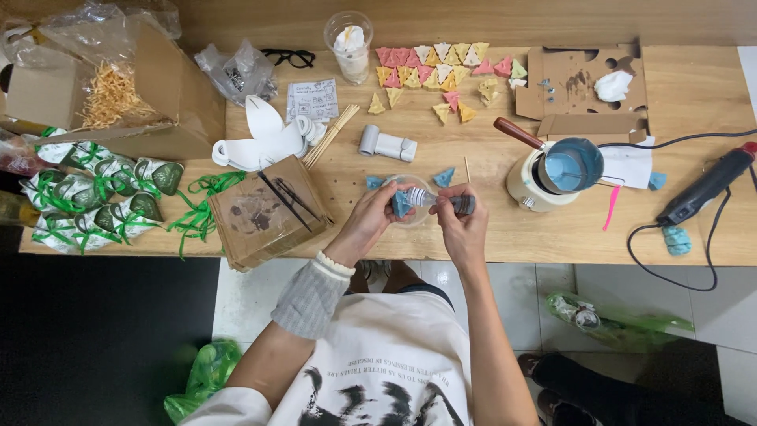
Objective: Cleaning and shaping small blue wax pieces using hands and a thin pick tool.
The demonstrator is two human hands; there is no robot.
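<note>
Blue wax triangle (pixel 402 203) pinched in left hand (pixel 371 217), steadied over clear cup (pixel 410 189); right hand (pixel 465 225) fingers grip small bottle (pixel 441 202), tip at 9 o'clock.

Both forearms reach forward from the body and converge at the middle, the hands close together at the same height. The left hand (pixel 369 214) has its fingers curled inward in a pinch, the wrist bent slightly, a ribbed grey cuff and pale bracelet on the forearm. The right hand (pixel 464 221) is closed in a loose fist, thumb uppermost, its arm bare to the elbow
</note>
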